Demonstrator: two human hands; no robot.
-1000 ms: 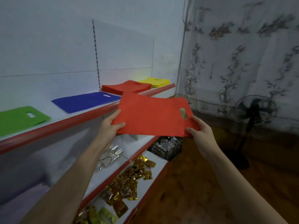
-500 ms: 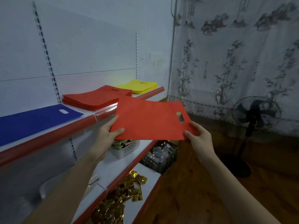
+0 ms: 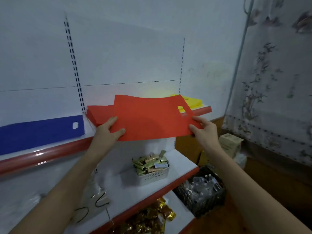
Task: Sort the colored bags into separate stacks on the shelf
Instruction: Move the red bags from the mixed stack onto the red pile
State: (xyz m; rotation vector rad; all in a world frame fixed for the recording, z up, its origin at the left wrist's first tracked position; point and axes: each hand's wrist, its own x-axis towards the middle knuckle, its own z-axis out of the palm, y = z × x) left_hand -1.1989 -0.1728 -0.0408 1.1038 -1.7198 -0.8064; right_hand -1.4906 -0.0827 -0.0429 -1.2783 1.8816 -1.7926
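I hold a flat red bag with a cut-out handle over the top shelf. My left hand pinches its near left corner and my right hand pinches its near right corner. The bag hovers above the red stack and covers most of it. A yellow stack lies to the right, partly hidden behind the bag. A blue bag lies flat on the shelf to the left.
Below, a white basket of gold sachets stands on the middle shelf. A black crate of small bottles sits lower right, gold packets on the bottom shelf. A cardboard box stands by the patterned curtain.
I have turned toward the shelf and both hands carried the red bag up and forward, from in front of the shelf edge to over the red stack. The green bag left the view.
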